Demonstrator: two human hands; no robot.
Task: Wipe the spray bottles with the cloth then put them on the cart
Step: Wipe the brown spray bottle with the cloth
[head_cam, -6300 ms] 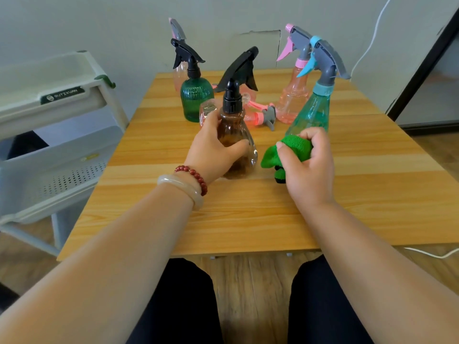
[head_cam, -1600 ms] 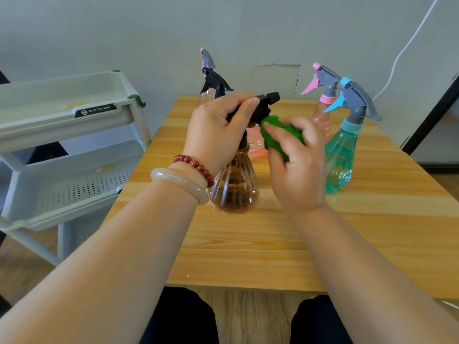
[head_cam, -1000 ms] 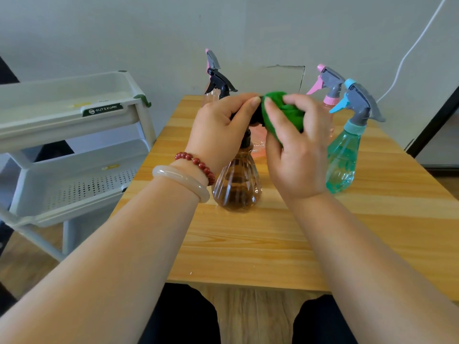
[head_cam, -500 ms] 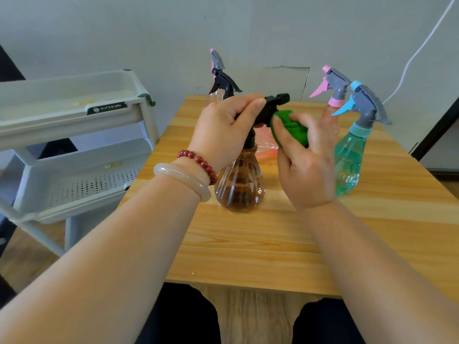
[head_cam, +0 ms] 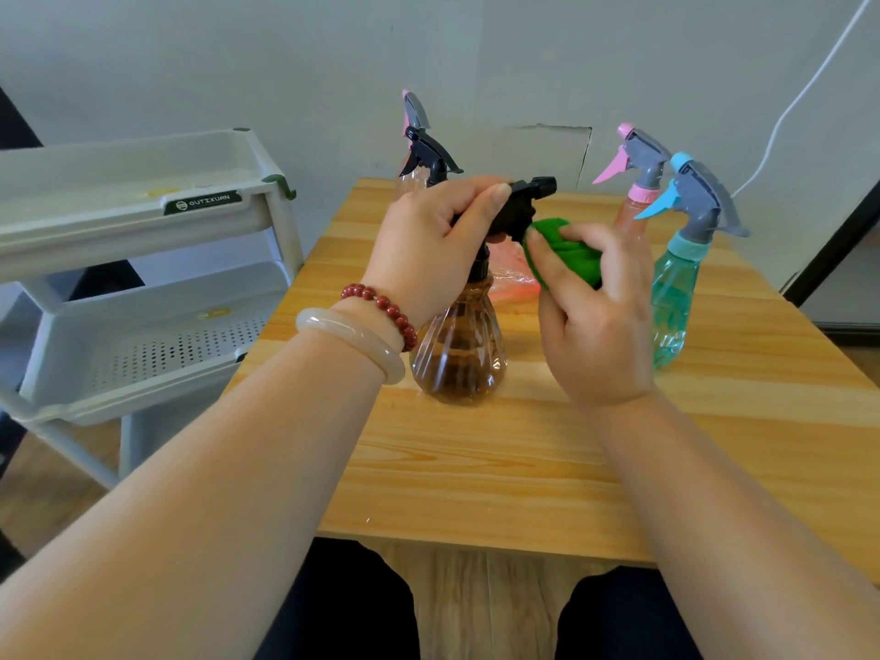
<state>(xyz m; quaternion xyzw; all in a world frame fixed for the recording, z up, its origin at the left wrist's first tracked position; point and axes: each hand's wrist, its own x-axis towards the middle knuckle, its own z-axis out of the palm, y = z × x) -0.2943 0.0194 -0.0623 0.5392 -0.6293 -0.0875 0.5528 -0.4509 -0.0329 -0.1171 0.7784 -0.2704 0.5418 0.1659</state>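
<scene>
The only legible writing is the brand "OUTIXUAN", white on a dark tag on the top-tier rim of the pale grey plastic tiered cart [head_cam: 143,231], which stands left of the light wooden table [head_cam: 476,469]. A small yellowish label on the perforated lower tier is too blurred to read, and the cart's left side is cut off. No bottle shows any label. The clear brown ribbed spray bottle with a black trigger head [head_cam: 457,354] is upright near the table's middle, and whether its base bears on the wood is hard to tell. The left hand [head_cam: 428,250], with a red bead bracelet [head_cam: 381,307] and a pale bangle [head_cam: 352,335] on its wrist, has its fingers curled tight round the trigger head, hiding most of it, with only the nozzle poking out. The right hand [head_cam: 600,321] pinches the bunched green cloth [head_cam: 566,254] between thumb and bent fingers, holding it against the head just under the nozzle. Beside it on the right stand 2 bottles, a clear teal bottle with a grey head and blue trigger [head_cam: 674,302] and, partly hidden behind it, a pink bottle with a grey head and pink trigger [head_cam: 633,207]. At the far edge 2 more trigger heads [head_cam: 431,157] show, their bodies mostly hidden by the left hand. A pink shape [head_cam: 514,278] behind the brown bottle is too covered to identify.
</scene>
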